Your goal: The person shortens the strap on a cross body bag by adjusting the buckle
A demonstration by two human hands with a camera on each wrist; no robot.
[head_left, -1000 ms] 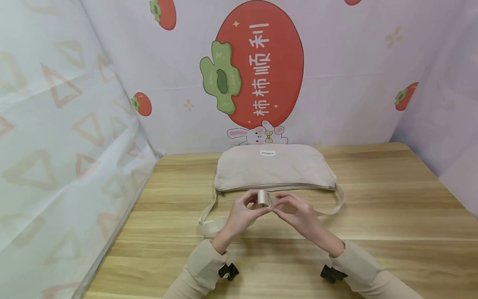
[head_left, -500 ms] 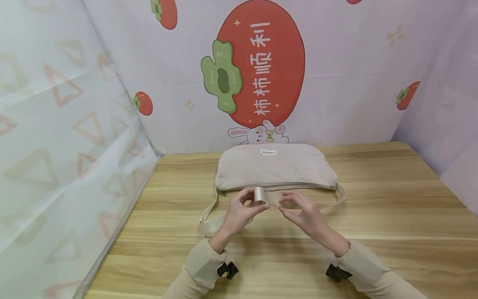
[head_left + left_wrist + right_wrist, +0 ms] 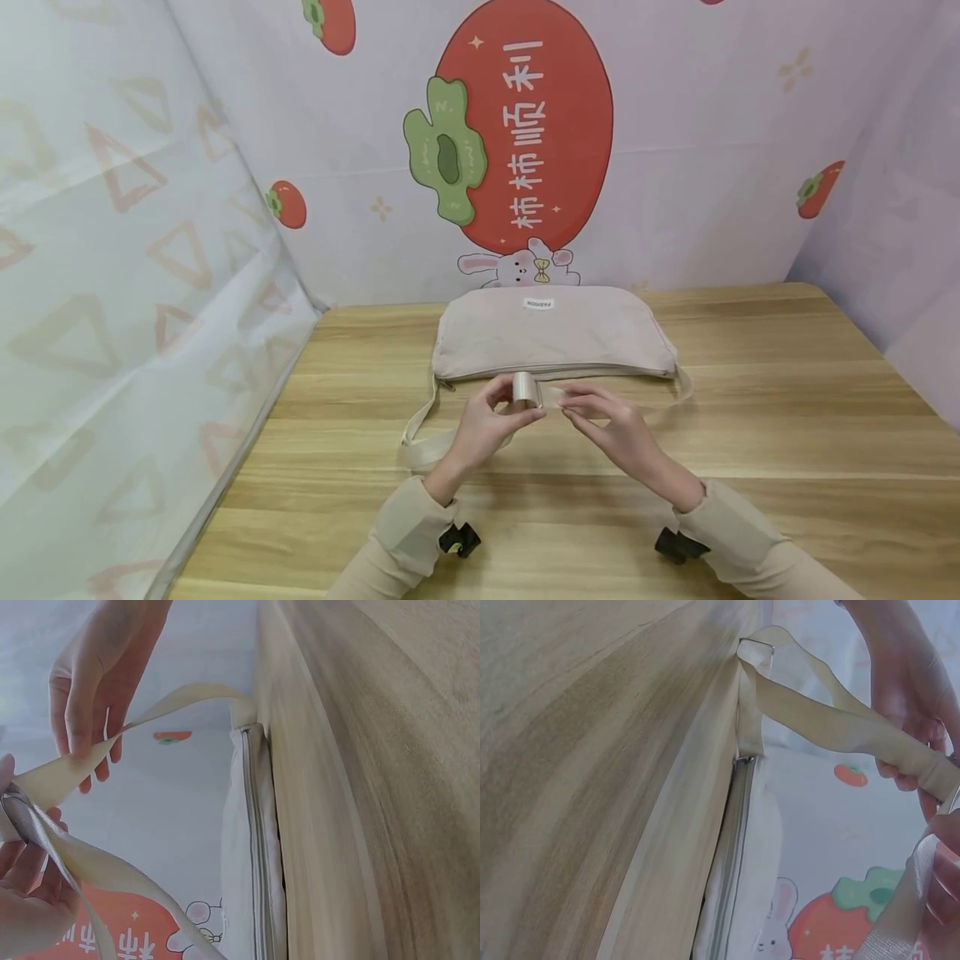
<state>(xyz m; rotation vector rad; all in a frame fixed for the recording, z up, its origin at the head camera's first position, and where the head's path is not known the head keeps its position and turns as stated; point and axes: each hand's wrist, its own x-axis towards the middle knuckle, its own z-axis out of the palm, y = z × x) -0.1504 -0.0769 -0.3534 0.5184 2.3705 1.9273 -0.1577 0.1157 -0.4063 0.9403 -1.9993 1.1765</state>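
A beige shoulder bag (image 3: 555, 337) lies on the table with its zipper side toward me. Its webbing strap (image 3: 124, 874) is lifted off the table in front of it. My left hand (image 3: 480, 425) holds the strap at a metal slider buckle (image 3: 16, 801), where the webbing bends into a small loop (image 3: 525, 388). Just right of the buckle, my right hand (image 3: 622, 429) pinches the flat webbing between thumb and fingers. In the right wrist view, a metal ring (image 3: 757, 645) hangs on the strap farther along, beyond the left hand.
The wooden table (image 3: 787, 433) stretches to both sides of the bag. Behind it hangs a printed cloth (image 3: 675, 125) with a large red persimmon, and another cloth (image 3: 150, 250) closes the left side. Black wrist mounts (image 3: 459, 540) sit under both cuffs.
My right hand has moved right, away from the left, baring a short flat stretch of webbing between them. Its fingers then close on the strap. The left hand stays nearly still; the bag stays put.
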